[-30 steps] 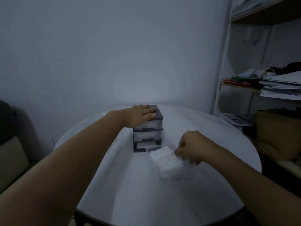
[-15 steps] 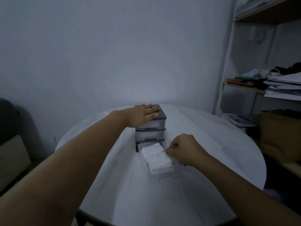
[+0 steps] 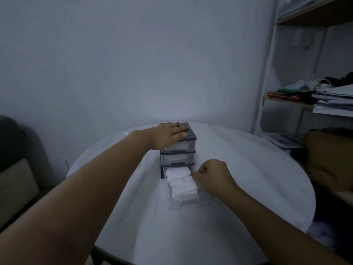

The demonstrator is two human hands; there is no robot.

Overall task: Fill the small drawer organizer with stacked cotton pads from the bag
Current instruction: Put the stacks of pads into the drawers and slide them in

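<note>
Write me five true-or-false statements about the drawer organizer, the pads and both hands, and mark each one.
1. The left hand lies flat on top of the small dark grey three-drawer plastic organizer. True.
2. The organizer's top drawer is the open one. False: the bottom clear drawer is out; the two above are pushed in.
3. White square cotton pads lie stacked in the open drawer. True.
4. The right hand is held open and flat. False: its fingers curl at the open drawer's right side.
5. The organizer stands on a round white table. True.
</note>
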